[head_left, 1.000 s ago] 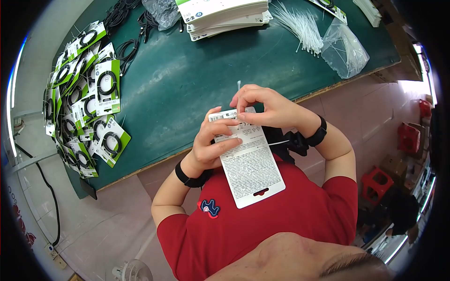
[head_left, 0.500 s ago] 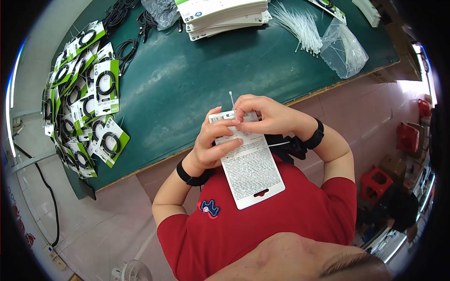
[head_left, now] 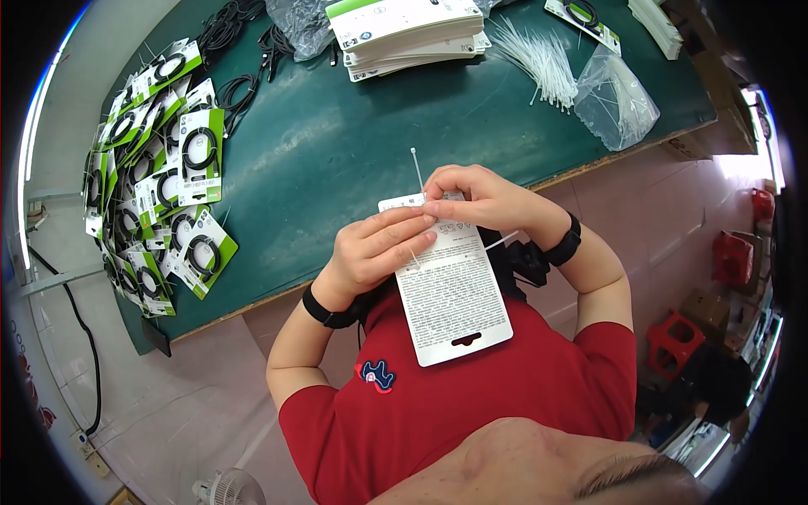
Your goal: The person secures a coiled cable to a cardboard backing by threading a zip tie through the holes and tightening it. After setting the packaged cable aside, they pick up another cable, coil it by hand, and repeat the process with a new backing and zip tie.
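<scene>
A white printed backing card (head_left: 454, 295) with a hang hole is held in front of my chest, its text side up. My left hand (head_left: 374, 252) grips the card's left edge, fingers laid together across its upper part. My right hand (head_left: 484, 198) pinches a white cable tie (head_left: 416, 168) at the card's top edge, and the tie's headed end stands up past the fingers. A thin white tie end also shows by my left fingers. Whatever is on the card's underside is hidden.
Carded black cables (head_left: 164, 185) are heaped at the green table's left. Along the back lie loose black cables (head_left: 227, 29), stacked cards (head_left: 408, 34), loose white cable ties (head_left: 539, 67), a clear plastic bag (head_left: 619, 101) and one carded cable (head_left: 585, 17). Red stools (head_left: 673, 337) stand at right.
My left fingers have straightened and shifted across the card, and the left wrist has moved slightly left. More of the cable tie now sticks up above my right fingers.
</scene>
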`<state>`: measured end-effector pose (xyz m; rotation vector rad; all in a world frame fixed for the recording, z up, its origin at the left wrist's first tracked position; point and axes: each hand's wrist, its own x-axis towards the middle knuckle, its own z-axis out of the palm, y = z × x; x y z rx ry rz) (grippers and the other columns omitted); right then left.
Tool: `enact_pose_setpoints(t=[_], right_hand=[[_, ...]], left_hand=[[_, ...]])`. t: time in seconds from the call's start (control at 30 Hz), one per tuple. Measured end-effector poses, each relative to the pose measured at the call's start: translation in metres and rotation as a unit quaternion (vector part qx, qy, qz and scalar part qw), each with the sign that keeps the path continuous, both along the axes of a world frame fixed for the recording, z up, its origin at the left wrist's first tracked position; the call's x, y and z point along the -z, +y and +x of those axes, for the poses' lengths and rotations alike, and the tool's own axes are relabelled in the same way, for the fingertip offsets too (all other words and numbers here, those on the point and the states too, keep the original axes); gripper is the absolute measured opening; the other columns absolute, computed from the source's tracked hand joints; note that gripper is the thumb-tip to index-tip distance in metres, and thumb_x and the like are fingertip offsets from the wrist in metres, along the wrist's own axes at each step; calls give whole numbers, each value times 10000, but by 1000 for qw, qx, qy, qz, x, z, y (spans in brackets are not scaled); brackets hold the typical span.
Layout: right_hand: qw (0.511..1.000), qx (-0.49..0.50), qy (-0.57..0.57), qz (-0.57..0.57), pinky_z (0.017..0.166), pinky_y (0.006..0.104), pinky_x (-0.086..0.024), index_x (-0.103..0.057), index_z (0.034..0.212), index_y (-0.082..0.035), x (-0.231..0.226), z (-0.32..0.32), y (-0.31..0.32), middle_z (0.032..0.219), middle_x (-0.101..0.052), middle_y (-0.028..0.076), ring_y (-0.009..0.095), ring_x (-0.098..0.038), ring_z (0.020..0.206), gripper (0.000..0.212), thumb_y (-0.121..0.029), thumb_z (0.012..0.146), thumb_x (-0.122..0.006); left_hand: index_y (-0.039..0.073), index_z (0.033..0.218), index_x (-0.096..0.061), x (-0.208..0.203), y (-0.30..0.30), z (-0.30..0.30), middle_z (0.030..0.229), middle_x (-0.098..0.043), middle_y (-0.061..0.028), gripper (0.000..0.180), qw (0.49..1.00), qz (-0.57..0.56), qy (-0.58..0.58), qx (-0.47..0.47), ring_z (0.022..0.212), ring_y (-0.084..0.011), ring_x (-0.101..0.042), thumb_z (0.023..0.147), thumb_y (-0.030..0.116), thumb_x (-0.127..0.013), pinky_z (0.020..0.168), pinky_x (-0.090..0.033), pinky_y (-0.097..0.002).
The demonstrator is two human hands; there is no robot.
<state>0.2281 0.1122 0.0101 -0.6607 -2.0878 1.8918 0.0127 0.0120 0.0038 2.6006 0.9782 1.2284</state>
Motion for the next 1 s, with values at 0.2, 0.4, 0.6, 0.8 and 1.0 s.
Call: enact_pose_setpoints(t=[0.2,0.4,0.6,0.8,1.0], right_hand=[[983,124,65,115,771,268,-454,-654,944,-2,-7,-5,2,1016,-623,81,131,-569,896,167,-162,955,-606],[906,352,146,184,721,256,-466,-656,973,3,-34,4,-6,994,-647,71,136,-595,834,112,-96,932,-623],[888,197,77,409,623,266,-469,-656,954,-10,-29,-28,-36,883,-623,45,143,-594,740,93,-11,863,-676],[851,177,86,487,595,265,-462,-648,915,-13,-19,-39,-30,830,-582,51,146,-571,701,83,8,848,-692],[928,189,187,263,626,249,-470,-642,905,-4,-22,-34,-31,868,-591,72,135,-574,724,82,31,848,-690]], left_hand=[[16,1032,-680,-6,-6,-4,1062,-702,-117,286,987,-104,-111,-43,947,-235,-693,752,34,-734,801,-560,-300],[-28,1114,-615,-11,-22,-2,1056,-692,-106,270,809,-391,-412,-154,938,-152,-665,877,66,-706,798,-527,-263],[-50,1150,-572,-9,-16,-1,1045,-679,-85,285,787,-427,-427,-126,925,-112,-631,934,109,-671,790,-512,-255],[-45,1138,-576,-5,-13,-1,1043,-678,-83,269,791,-421,-425,-130,941,-111,-626,936,108,-667,810,-508,-264],[-23,1109,-582,-17,-10,-9,939,-676,-56,252,775,-444,-425,-146,679,-53,-582,931,130,-675,554,-452,-195]])
